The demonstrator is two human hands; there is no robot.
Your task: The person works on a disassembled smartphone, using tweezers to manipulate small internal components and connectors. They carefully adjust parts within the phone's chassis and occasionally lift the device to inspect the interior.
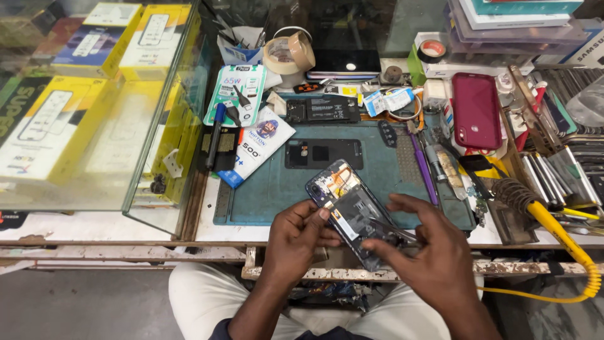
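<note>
Teal mat: covers the counter; we work at its 6 o'clock edge.
Opened phone: back removed, internals facing up, lifted off the mat between both hands.
Left hand: grip clenched on the phone's lower left edge, thumb on the frame.
Right hand: grip pinched on slim tweezers, tips aimed into the phone's middle.
Technique: in our judgement, we steady the frame with the left hand and keep the tips shallow and light over the board.
Surroundings: black back cover at 12 o'clock of the phone; red phone at 2 o'clock; yellow coiled cable at 3 o'clock.
Hidden: tweezer tips blur against the dark parts; we cannot tell what they touch. The phone's lower end sits behind the right hand.
</note>
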